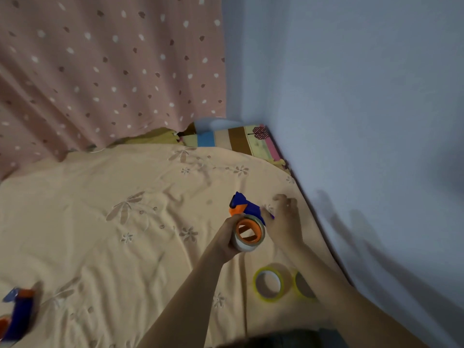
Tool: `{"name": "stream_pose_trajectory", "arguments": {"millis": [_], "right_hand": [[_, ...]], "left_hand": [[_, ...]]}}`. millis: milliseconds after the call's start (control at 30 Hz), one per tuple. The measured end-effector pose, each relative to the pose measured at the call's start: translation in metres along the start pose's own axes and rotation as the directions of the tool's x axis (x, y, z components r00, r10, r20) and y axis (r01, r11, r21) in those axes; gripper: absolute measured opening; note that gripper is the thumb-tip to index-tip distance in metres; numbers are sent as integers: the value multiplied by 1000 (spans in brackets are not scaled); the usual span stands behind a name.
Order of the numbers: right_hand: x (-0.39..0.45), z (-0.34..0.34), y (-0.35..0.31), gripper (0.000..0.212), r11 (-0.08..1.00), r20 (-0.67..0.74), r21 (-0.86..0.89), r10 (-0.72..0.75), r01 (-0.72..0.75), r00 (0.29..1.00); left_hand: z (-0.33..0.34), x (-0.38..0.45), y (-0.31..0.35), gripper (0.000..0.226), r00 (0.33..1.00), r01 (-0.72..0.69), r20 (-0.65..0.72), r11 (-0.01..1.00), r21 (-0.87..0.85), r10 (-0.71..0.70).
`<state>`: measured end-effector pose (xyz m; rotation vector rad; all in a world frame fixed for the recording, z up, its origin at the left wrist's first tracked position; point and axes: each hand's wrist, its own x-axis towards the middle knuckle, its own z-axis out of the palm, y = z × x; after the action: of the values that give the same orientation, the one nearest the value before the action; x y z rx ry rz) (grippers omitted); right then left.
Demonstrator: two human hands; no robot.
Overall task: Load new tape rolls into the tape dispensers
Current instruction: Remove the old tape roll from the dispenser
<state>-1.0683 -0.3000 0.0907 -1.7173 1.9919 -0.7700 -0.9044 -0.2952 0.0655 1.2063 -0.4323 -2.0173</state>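
Blue tape dispenser (244, 205) w/ orange parts is held up over the bed (100, 222), near the right edge by the wall (364, 96). A clear tape roll (247, 233) already sits round its orange hub (248, 231). Left hand (231, 237) is curled round the roll's left side, gripping it. Right hand (283, 219) is at the far end of the dispenser; fingers look loosely bent, but can't tell if they actually pinch the body or a tape end, as it's blurred.

Handling, my guess: roll is light and stiff at the core, smooth and a bit slippery on the outer face, sticky only at the loose end. Best hold is across the rim, as the left hand does. Dispenser is light hard plastic; take it by the body, keep off the cutter end, prob. sharp.

Two yellow-edged rolls (268, 285) lie flat on the bed near the right forearm, side by side. A 2nd dispenser (17, 315) lies at bottom left, well apart.
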Motion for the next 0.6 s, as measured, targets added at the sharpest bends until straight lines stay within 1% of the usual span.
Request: {"name": "stream_pose_trajectory", "arguments": {"millis": [33, 67, 100, 133, 167, 233, 300, 467, 533, 600], "right_hand": [[-7, 2, -6, 56, 998, 57, 13, -55, 54, 997], [-14, 5, -11, 64, 997, 187, 27, -78, 74, 979], [-21, 9, -15, 74, 997, 337, 41, -71, 61, 939], [-25, 13, -17, 84, 998, 456, 58, -51, 28, 889], [-27, 16, -17, 93, 998, 517, 69, -39, 3, 855], [-27, 21, -15, 105, 998, 535, 62, -39, 7, 844], [-25, 24, -14, 107, 998, 522, 64, -32, -2, 852], [-18, 28, -11, 85, 991, 494, 129, -44, -24, 868], [-16, 27, -9, 84, 987, 489, 163, -67, -16, 870], [-14, 25, -9, 85, 985, 487, 172, -77, -9, 870]], "left_hand": [[-1, 0, 1, 34, 1000, 2, 6, 1000, -22, -2], [-2, 0, 2, 38, 1000, 3, 14, 999, -39, -3], [-3, 0, 4, 40, 1000, -3, 28, 998, -60, 5], [-3, 0, 5, 40, 999, -14, 41, 996, -83, 17], [-4, 0, 5, 40, 999, -24, 44, 995, -97, 28], [-6, 0, 5, 40, 999, -25, 37, 995, -101, 29], [-7, -1, 5, 39, 999, -7, 44, 996, -84, 10], [-8, 3, 6, 37, 999, 37, -13, 997, -68, -38], [-9, 3, 7, 38, 999, 29, -38, 997, -73, -32], [-12, 3, 8, 38, 999, 15, -27, 998, -63, -17]]}}
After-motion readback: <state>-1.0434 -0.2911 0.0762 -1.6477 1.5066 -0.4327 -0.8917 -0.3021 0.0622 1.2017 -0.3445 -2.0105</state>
